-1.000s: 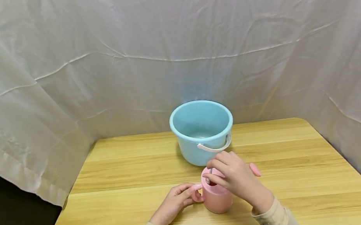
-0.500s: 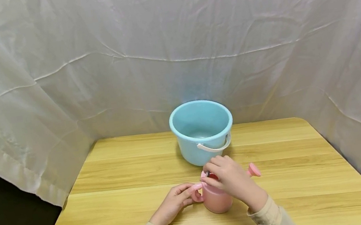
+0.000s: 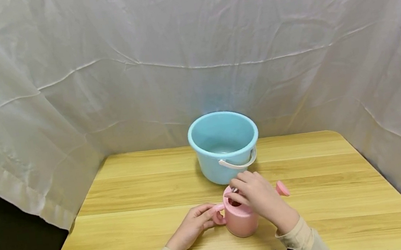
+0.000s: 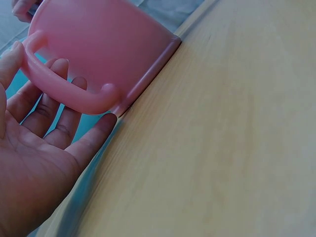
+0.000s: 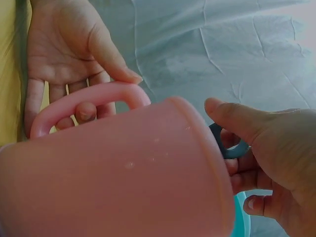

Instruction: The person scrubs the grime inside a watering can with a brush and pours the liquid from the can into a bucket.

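A pink watering can (image 3: 242, 225) stands upright on the wooden table, its round spout head (image 3: 282, 189) pointing right. My left hand (image 3: 193, 226) holds the can's loop handle (image 4: 69, 91), thumb on top and fingertips through the loop. Over the can's top opening, my right hand (image 3: 261, 198) pinches a thin tool with a dark blue-grey ring end (image 5: 236, 152). The rest of that tool is hidden by the can and the fingers, so its kind cannot be told.
Just behind the can stands a light blue bucket (image 3: 211, 169) with a white handle (image 3: 240, 166) hanging at its front. Pale cloth (image 3: 188, 48) hangs around the back and sides of the table (image 3: 141, 222).
My right hand dips lower and left over the can's opening, then rises slightly again, still pinching the ring-ended tool. The left hand, can and bucket stay put.
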A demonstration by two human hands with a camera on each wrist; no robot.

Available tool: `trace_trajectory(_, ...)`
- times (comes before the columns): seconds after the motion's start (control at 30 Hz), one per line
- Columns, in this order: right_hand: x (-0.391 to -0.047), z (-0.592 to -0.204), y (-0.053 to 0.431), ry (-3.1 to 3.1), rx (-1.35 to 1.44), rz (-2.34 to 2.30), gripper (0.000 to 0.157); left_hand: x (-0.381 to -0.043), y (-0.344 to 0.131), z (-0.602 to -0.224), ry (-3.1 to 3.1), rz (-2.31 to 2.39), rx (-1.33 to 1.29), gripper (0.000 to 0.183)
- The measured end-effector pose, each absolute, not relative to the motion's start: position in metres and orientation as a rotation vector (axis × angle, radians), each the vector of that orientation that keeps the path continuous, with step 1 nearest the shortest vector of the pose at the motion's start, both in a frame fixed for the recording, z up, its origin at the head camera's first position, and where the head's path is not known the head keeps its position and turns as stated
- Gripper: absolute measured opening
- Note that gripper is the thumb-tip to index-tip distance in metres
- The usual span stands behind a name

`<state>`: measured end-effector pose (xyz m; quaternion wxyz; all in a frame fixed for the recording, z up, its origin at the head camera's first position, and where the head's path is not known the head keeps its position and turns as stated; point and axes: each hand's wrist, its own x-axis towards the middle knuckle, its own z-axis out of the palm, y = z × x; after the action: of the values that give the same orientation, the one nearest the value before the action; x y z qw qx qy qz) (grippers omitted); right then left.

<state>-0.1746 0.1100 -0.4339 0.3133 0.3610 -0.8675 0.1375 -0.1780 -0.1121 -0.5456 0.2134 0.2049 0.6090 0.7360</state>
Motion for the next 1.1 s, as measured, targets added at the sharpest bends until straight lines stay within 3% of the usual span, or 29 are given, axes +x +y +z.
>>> trace_trajectory(1.1, -0.167, -0.416, 0.120, -2.364, 0.914, 0.402, 0.022, -0.176, -0.111, -0.543, 1.693, 2.048, 0.564, 0.040)
